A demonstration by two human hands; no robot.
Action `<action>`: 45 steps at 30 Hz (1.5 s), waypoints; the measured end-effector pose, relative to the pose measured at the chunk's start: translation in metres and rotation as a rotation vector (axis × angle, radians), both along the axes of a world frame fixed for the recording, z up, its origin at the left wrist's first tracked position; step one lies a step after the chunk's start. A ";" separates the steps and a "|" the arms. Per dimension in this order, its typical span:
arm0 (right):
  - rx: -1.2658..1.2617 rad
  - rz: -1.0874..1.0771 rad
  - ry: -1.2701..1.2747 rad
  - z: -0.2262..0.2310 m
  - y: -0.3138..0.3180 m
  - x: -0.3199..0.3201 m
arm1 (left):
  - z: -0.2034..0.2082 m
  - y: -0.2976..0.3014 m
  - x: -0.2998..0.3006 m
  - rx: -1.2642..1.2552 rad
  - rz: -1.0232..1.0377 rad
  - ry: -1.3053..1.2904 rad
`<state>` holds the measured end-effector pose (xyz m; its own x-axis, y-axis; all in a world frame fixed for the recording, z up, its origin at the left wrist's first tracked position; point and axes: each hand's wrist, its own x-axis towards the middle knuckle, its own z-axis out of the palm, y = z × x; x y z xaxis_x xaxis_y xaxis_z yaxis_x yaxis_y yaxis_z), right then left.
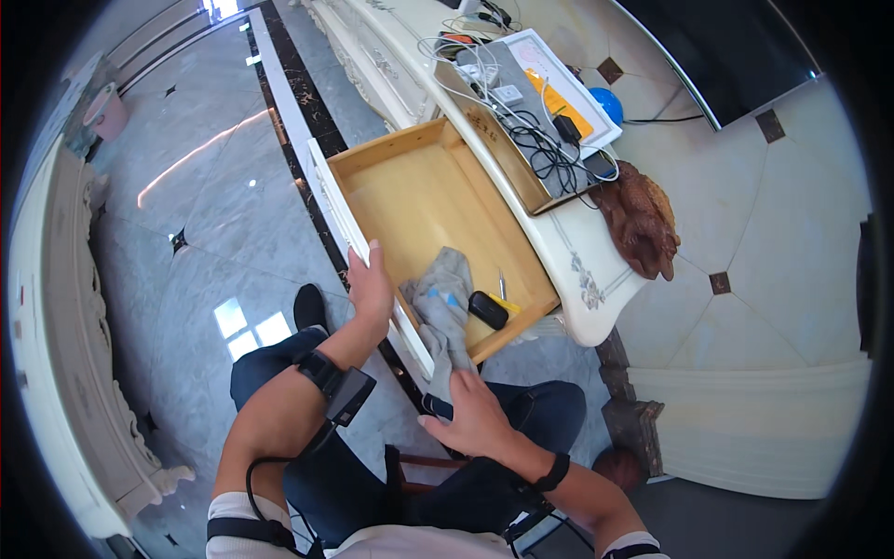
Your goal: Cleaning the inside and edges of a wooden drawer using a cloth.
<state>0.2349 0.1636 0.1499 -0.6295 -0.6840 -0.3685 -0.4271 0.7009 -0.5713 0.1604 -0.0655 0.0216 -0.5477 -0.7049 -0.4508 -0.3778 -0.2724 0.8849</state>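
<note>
A pale wooden drawer (400, 200) with a white front stands pulled out of the cabinet. My left hand (372, 291) grips the top edge of the drawer's front panel, its fingers partly hidden on the outer side. In the drawer's near corner lies a crumpled grey cloth (445, 291), whose lower end hangs over the drawer's near edge. That end is held by my right hand (475, 417). A small dark piece (437, 406) shows beside my right thumb; I cannot make out its kind. Close to the cloth are a black rounded case (488, 310) and a thin pointed metal tool (503, 284).
On the white cabinet top (587, 279) sits a box (494, 140) heaped with cables and adapters. A brown carved figure (638, 219) stands beside it. A dark screen (722, 56) is at the upper right. My knees are under the drawer's near end.
</note>
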 end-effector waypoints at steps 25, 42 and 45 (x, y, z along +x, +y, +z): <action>-0.058 -0.247 0.173 -0.023 -0.005 0.044 | 0.036 -0.002 0.013 0.187 -0.021 0.198; -0.073 -0.248 0.150 -0.031 0.007 0.040 | 0.072 -0.007 0.017 0.313 -0.198 0.050; -0.262 -0.355 0.143 -0.030 0.020 0.033 | 0.058 -0.014 0.024 0.330 -0.202 0.060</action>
